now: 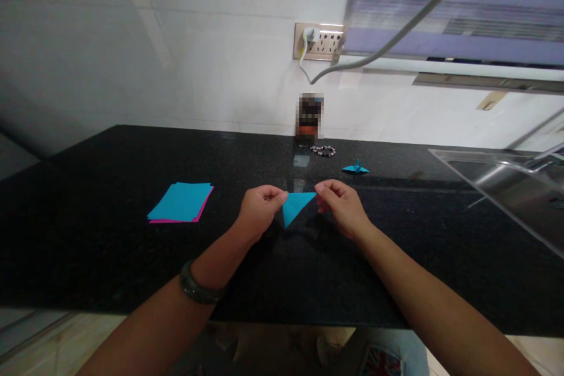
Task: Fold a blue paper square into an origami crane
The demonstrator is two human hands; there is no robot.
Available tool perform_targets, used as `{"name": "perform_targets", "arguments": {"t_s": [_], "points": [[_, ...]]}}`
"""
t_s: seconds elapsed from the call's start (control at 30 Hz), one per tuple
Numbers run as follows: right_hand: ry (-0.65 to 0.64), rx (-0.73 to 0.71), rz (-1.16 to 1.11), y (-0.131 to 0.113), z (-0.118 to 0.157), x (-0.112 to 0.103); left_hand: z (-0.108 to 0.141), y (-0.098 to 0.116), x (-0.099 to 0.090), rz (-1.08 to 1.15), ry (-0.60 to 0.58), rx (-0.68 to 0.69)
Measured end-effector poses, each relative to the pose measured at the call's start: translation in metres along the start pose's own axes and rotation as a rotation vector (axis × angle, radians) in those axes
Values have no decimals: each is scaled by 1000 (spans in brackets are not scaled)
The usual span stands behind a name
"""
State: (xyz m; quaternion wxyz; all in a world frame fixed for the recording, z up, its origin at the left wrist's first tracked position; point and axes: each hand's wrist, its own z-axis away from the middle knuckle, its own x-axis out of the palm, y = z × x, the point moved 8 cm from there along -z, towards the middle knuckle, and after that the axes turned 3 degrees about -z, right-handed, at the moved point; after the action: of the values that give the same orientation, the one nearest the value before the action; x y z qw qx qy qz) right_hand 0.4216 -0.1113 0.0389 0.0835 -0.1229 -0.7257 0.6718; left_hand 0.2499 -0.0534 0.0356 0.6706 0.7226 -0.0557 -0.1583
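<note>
A blue sheet of origami paper (pixel 295 205), folded into a triangle, is held up between my two hands over the dark countertop. My left hand (pixel 259 208) pinches its upper left corner between thumb and fingers. At the upper right corner, my right hand (pixel 341 205) grips it with the thumb and fingertips. One point of the triangle hangs downward. A stack of square origami paper (pixel 180 201), blue on top with pink showing beneath, lies to the left of my left hand. Beyond my right hand sits a folded blue paper crane (pixel 356 168) with its wings spread.
The black countertop (pixel 88 235) runs to a white wall. A beaded bracelet (pixel 324 151) lies near a pixelated object (pixel 309 117) at the wall. A metal sink (pixel 524 188) is on the right. A grey cable (pixel 388 44) hangs from the wall socket (pixel 328 41).
</note>
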Motion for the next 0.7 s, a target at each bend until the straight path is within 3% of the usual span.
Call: {"name": "perform_targets", "arguments": {"t_s": [0.13,0.33,0.57,0.7], "points": [[-95,-193,211,-19,8,13,7,8,9,-185,-66,93],[-269,-433,516,-32,21,37,12,12,20,-282,-191,174],[-301,-506,563,-34,25,42,14,13,27,-302,-254,194],[-282,-525,564,-34,24,37,12,14,22,-298,-231,194]]}}
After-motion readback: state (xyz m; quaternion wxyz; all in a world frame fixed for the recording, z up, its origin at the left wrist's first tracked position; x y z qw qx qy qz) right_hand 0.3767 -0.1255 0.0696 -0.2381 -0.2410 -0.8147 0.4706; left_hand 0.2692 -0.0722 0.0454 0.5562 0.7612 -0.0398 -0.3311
